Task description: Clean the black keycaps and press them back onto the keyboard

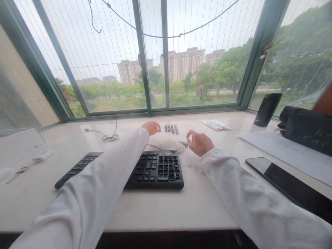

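Keycaps (169,130), twelve o'clock: likely light, stiff; pinch by sides. Our right hand (201,143): fingers narrowly parted; left hand (151,128): cannot tell.

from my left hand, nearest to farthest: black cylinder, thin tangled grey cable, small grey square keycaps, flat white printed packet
From your left hand, in the head view:
1. small grey square keycaps, just right
2. thin tangled grey cable, left
3. flat white printed packet, right, past the keycaps
4. black cylinder, far right, by the window
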`<state>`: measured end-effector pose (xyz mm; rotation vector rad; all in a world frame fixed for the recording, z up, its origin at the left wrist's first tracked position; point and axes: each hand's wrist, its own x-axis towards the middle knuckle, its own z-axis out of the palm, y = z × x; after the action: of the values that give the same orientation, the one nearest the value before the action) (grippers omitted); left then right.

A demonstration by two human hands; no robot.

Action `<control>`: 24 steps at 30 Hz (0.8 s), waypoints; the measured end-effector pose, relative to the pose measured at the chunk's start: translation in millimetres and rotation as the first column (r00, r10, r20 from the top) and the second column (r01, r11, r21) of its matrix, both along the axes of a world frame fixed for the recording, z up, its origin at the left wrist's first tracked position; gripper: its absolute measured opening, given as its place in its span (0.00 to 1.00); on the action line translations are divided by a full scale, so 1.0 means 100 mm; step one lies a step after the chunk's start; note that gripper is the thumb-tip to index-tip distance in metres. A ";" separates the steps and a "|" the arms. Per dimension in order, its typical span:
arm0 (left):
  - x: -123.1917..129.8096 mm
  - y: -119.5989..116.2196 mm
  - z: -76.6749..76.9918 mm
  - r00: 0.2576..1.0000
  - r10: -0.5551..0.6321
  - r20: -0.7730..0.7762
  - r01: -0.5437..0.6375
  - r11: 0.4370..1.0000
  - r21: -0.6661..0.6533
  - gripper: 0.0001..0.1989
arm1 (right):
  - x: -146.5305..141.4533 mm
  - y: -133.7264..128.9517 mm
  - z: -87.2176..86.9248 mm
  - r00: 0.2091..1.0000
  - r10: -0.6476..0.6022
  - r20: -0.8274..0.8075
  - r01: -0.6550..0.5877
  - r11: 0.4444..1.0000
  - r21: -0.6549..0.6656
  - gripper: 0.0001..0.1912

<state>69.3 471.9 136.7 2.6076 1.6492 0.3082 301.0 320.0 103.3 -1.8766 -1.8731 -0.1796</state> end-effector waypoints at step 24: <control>0.05 -0.25 0.22 0.961 -0.238 0.138 0.226 0.969 0.101 0.14 | -0.20 -0.19 0.08 0.957 0.270 -0.104 -0.254 0.956 0.149 0.07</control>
<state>74.1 447.0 158.5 2.7263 1.2955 0.5568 280.8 301.4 111.2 -1.4981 -1.9511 -0.0951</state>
